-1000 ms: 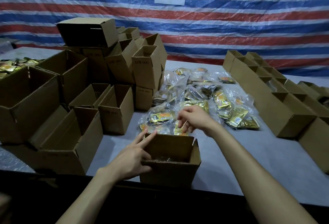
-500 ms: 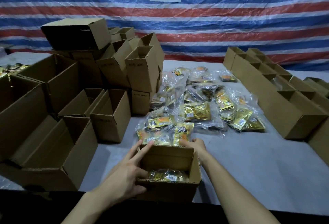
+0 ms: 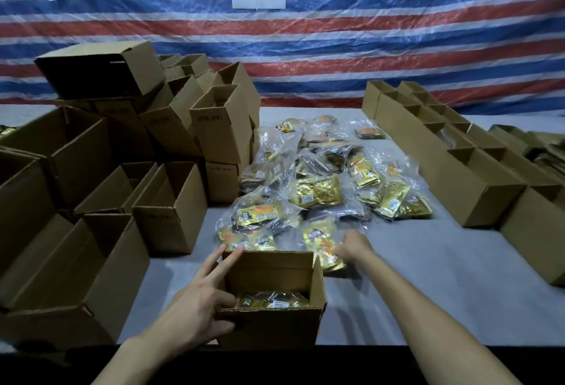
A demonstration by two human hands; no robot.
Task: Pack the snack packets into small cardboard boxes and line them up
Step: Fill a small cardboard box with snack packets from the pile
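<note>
Right hand (image 3: pixel 351 247) has shifted right off the far rim of the open box (image 3: pixel 269 323) and now has its fingers curled on a gold packet (image 3: pixel 321 241) at the near end of the packet pile (image 3: pixel 321 176), just beside the box's far-right corner. Left hand (image 3: pixel 195 308) has not moved: fingers straight and splayed along the box's left wall, thumb on the front wall. Box sits mid near edge of the table (image 3: pixel 428 277), with packed packets (image 3: pixel 272 300) at its bottom. Empty boxes (image 3: pixel 171 201) crowd the left side; box row (image 3: pixel 477 182) runs along the right side.
</note>
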